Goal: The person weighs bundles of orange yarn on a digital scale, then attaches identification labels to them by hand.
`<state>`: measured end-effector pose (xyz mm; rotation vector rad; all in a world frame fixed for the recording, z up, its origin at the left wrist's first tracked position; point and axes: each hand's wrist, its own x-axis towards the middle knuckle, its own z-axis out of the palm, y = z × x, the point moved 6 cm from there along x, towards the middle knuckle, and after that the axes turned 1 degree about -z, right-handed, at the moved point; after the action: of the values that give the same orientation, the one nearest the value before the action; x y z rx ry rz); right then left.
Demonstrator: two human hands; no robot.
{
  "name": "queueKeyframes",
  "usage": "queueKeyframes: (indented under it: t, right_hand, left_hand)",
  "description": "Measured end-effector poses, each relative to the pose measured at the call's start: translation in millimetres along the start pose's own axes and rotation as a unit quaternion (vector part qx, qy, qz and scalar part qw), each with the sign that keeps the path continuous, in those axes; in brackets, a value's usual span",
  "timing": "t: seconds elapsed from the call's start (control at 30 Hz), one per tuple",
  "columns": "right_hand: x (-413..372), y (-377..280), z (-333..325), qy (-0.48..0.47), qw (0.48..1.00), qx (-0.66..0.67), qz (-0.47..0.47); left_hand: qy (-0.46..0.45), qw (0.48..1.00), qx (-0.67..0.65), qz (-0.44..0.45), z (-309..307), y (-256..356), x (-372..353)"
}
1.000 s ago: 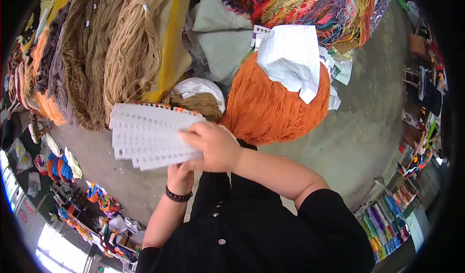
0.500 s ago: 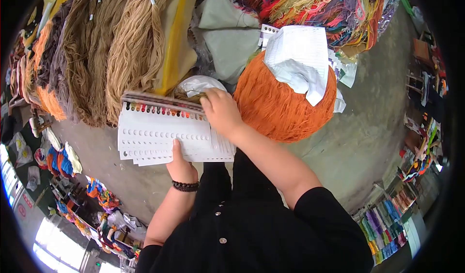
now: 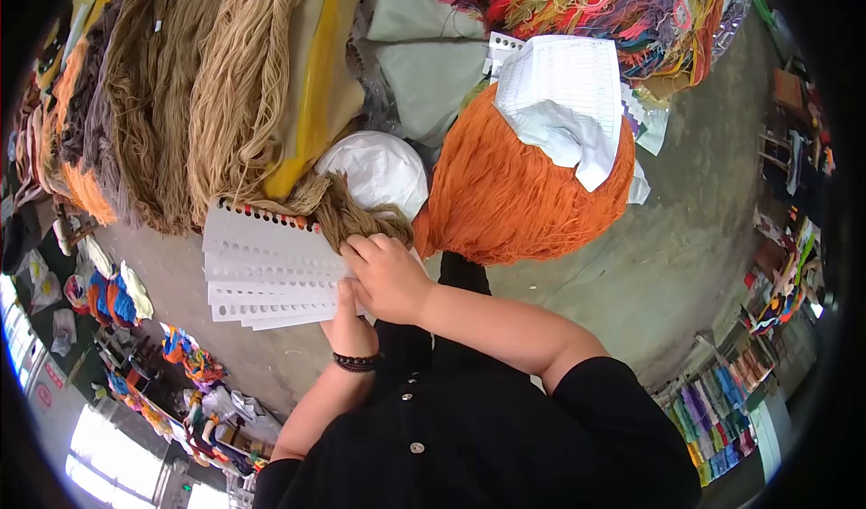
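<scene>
A fanned stack of white yarn shade cards [image 3: 271, 261], with rows of punched holes and small coloured tufts along the top edge, lies low in front of me. My left hand [image 3: 347, 328] grips the stack from below, its thumb pressed on top. At the right end of the cards, my right hand [image 3: 388, 279] has its fingers curled over them, close to the left thumb; the fingertips are partly hidden. Just beyond the right fingers hangs an olive-brown hank of yarn [image 3: 352, 211], beside a round white wrapped thing [image 3: 379, 168].
To the right sits a large orange yarn bundle [image 3: 532, 202], topped by a crumpled written sheet [image 3: 564, 80]. Beige and brown hanks [image 3: 239, 85] hang at the left, next to a yellow strip [image 3: 320, 85]. Multicoloured yarn [image 3: 595, 4] lies at the back. Grey concrete floor [image 3: 667, 265] surrounds me.
My right hand has moved down and left from the raised cards to the stack's right end. The raised cards no longer stand up, uncovering the brown hank and the white round thing.
</scene>
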<state>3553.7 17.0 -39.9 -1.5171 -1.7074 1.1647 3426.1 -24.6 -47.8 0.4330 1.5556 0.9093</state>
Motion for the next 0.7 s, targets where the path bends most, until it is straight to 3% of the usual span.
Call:
queueKeyframes:
  t: [0.13,0.2,0.23,0.3,0.37,0.43,0.5,0.57,0.63,0.7]
  right_hand:
    - [12.6,18.6,-3.7,0.101,0.992,-0.007,-0.072]
    - [34.0,50.4,11.4,0.031,0.986,0.165,0.025]
    - [42.1,52.1,0.6,-0.03,0.965,0.196,0.17]
    - [57.5,73.8,21.0,-0.044,0.97,0.104,0.217]
    - [67.2,66.6,18.6,-0.021,0.974,0.094,0.206]
    - [65.5,54.1,27.3,-0.137,0.969,0.028,0.203]
    - [55.2,42.8,31.7,-0.094,0.982,0.018,0.164]
    - [51.3,30.7,16.5,0.008,0.995,0.007,0.1]
    - [54.5,27.6,6.4,0.028,0.995,-0.001,0.093]
    - [70.3,16.7,-21.7,0.019,0.997,0.021,0.065]
  left_hand:
    - [0.076,0.997,-0.014,0.001,3.6,7.2,10.1]
    - [0.082,0.996,-0.026,-0.005,7.4,9.8,11.0]
    - [0.084,0.996,-0.032,-0.01,8.2,9.7,11.0]
    - [0.1,0.994,-0.044,-0.009,4.7,6.1,11.3]
    - [0.11,0.993,-0.018,-0.024,4.7,5.6,9.7]
    - [0.102,0.994,-0.024,-0.017,2.7,6.3,10.2]
    - [0.092,0.995,-0.031,-0.013,0.9,8.3,10.6]
    - [0.066,0.996,-0.051,-0.022,6.9,16.3,8.8]
    - [0.067,0.997,-0.039,0.009,14.6,30.9,4.3]
    - [0.01,0.999,-0.032,0.043,37.8,55.2,3.1]
